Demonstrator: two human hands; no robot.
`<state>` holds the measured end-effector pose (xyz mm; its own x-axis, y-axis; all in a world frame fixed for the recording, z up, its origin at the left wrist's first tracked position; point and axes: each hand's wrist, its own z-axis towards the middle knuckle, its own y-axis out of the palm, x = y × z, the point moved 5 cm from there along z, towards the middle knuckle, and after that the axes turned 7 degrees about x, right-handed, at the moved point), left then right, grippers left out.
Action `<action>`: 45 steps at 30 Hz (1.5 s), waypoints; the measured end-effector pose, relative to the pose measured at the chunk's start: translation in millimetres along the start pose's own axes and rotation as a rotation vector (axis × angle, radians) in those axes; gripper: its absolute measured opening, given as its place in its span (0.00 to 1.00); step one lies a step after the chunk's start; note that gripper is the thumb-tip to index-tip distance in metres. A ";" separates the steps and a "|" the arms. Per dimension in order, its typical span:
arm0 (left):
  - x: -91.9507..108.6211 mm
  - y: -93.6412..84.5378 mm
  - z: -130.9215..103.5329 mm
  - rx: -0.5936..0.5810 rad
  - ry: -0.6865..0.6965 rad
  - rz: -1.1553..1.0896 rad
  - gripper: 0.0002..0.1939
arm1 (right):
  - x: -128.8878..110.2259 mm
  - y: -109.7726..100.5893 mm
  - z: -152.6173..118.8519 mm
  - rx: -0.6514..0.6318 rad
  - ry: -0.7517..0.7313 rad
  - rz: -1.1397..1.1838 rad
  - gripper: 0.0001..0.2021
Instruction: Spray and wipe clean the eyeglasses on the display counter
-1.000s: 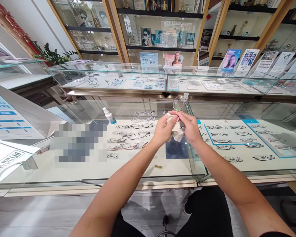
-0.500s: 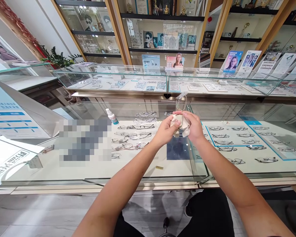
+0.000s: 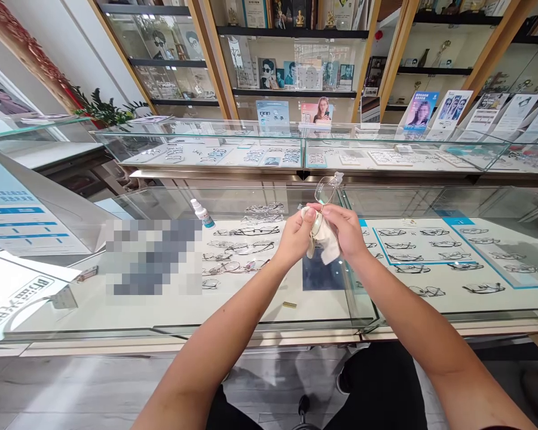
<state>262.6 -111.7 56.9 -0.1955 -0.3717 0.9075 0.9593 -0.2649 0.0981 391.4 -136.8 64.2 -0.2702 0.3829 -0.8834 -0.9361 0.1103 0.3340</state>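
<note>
Above the glass counter, my left hand (image 3: 296,237) pinches a cream cloth (image 3: 328,243) around part of a pair of thin-framed glasses (image 3: 326,190). My right hand (image 3: 347,232) is closed on the glasses at the right side of the cloth, its fingers near the bridge. One lens and a clear piece at the frame's end stick up beyond the fingers; the other lens is partly covered by the cloth, whose loose end hangs down between my hands. Below them lies a dark blue cloth (image 3: 323,273) on the counter.
A white spray bottle (image 3: 202,214) stands left of my hands. A small gold object (image 3: 289,305) lies near the front edge. Rows of glasses (image 3: 401,245) fill the case at right. Behind is another glass display case (image 3: 233,154); a slanted sign (image 3: 22,209) stands at left.
The glasses have turned in my hands, and their upper part has tilted. The cream cloth has opened out and hangs lower. My left hand has shifted slightly left.
</note>
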 end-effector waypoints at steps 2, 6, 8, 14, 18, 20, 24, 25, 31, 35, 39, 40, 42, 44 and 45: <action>0.5 1.6 0.9 -0.095 -0.042 -0.044 0.35 | -0.3 -3.3 3.4 0.049 0.042 0.030 0.09; 0.8 4.5 -0.2 -0.301 -0.163 -0.136 0.33 | -1.7 -8.9 8.8 0.108 0.078 0.038 0.08; 0.2 5.6 -1.7 -0.356 -0.204 -0.130 0.34 | -1.0 -9.8 9.8 0.115 0.090 0.032 0.08; -2.3 3.6 0.0 -0.194 -0.120 -0.083 0.37 | 5.5 -6.4 5.9 0.050 0.091 0.044 0.12; -4.1 0.2 1.9 -0.046 -0.050 -0.052 0.36 | 3.5 -2.1 2.6 -0.035 0.000 -0.024 0.12; -3.9 -1.8 2.3 0.021 -0.015 -0.035 0.38 | 2.0 -1.0 2.0 -0.036 -0.012 -0.029 0.12; -5.4 -0.2 1.8 0.019 -0.046 -0.047 0.38 | 0.9 -3.4 5.5 0.014 0.067 0.028 0.14; -5.4 0.1 2.0 0.013 -0.067 -0.065 0.38 | 0.0 -5.7 7.7 0.031 0.087 0.052 0.14; 10.9 -21.1 14.9 0.225 -0.192 -0.291 0.28 | -17.3 -34.1 28.2 0.142 0.004 0.180 0.14; 54.1 -63.0 21.1 0.424 -0.096 -0.389 0.16 | -21.2 -46.6 37.2 0.140 -0.022 0.273 0.12; 109.1 -117.5 6.6 0.594 0.037 -0.370 0.03 | -18.3 -48.0 39.0 0.111 -0.004 0.294 0.11; 120.7 -131.4 0.1 0.621 0.067 -0.357 0.04 | -17.6 -47.8 39.0 0.111 0.002 0.297 0.12; 135.9 -162.6 -15.7 0.705 0.103 -0.308 0.07 | -16.8 -46.3 38.6 0.098 0.018 0.312 0.11; 138.4 -197.6 -32.2 0.786 0.100 -0.209 0.08 | -17.1 -43.6 38.0 0.070 0.032 0.334 0.11; 135.3 -217.9 -41.2 0.855 0.099 -0.146 0.07 | -17.7 -42.1 37.7 0.054 0.037 0.342 0.11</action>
<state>18.7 -141.0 141.5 -0.3072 -0.4724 0.8261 0.7398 0.4275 0.5195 444.2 -113.7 78.2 -0.5747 0.3731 -0.7284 -0.7771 0.0304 0.6287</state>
